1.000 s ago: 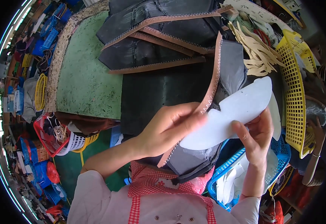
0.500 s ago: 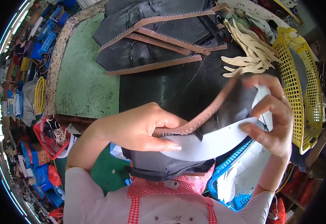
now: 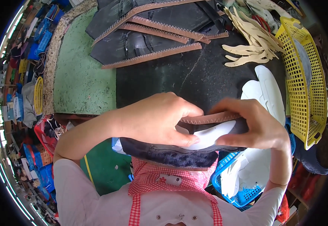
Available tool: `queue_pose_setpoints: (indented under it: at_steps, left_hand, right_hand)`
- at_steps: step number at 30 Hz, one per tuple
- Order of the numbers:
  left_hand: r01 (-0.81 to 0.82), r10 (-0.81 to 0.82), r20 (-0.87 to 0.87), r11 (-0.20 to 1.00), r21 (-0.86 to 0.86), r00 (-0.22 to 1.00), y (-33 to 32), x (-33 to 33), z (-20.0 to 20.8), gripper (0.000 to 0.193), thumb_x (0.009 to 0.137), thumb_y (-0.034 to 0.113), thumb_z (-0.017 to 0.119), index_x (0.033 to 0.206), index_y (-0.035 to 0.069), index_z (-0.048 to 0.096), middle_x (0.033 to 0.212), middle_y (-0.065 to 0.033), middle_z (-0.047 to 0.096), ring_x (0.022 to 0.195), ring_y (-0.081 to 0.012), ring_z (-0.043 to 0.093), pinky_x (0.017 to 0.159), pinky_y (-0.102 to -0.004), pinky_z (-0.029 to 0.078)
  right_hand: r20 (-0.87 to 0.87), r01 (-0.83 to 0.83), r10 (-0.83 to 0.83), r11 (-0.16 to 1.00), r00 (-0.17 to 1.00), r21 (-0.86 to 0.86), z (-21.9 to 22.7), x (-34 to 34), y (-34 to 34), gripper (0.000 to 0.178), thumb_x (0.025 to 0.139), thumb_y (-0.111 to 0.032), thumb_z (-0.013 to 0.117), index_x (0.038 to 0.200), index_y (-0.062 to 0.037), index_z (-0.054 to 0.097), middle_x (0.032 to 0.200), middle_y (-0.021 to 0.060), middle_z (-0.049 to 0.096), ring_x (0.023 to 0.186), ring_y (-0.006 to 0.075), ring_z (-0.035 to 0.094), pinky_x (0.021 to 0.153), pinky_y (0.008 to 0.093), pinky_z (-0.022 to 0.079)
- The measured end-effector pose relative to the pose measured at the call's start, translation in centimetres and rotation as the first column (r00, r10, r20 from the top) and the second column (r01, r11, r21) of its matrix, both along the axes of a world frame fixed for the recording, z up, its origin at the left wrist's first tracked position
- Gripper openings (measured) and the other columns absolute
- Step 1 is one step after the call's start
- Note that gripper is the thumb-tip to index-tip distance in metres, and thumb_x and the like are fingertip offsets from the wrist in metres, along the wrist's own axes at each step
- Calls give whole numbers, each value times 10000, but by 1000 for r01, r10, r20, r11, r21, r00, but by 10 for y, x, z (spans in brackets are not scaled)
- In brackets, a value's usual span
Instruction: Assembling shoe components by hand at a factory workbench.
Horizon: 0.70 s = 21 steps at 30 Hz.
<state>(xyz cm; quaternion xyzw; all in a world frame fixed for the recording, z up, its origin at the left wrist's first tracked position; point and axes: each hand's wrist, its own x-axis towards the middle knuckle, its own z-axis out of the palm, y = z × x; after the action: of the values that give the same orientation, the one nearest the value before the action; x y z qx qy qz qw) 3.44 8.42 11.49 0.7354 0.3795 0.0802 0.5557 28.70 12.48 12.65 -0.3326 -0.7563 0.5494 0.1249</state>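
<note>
Trim (image 3: 213, 118), brown and zigzag-stitched, edges the held black piece (image 3: 179, 153).

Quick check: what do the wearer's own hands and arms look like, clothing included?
The left hand and right hand are both bare, without gloves, and so are the forearms. Short whitish sleeves end near the elbows. The apron is red and white check.

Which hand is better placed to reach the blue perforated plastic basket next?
Probably the right hand: the blue basket lies nearer it than the left hand, though both hold the black stitched piece.
</note>
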Motion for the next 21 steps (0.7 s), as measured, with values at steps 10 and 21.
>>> queue_pose_setpoints:
  at_steps: [10,21]
  left_hand:
    - [-57,131,-187,933,356,974,10,1,-17,263,897,280,750,1017,46,755,685,-166,656,585,-248,654,567,-352,495]
    - [-52,163,-260,921,387,952,17,-18,-7,327,975,321,654,917,7,727,661,-215,618,588,-371,627,562,-430,466]
  right_hand:
    - [184,55,-83,987,979,153,-3,-16,-15,203,801,-90,762,766,-34,571,607,104,545,530,165,558,527,338,427]
    - [62,31,-232,377,971,926,-1,-18,0,232,757,-152,804,860,-110,601,819,51,653,761,263,648,719,403,484]
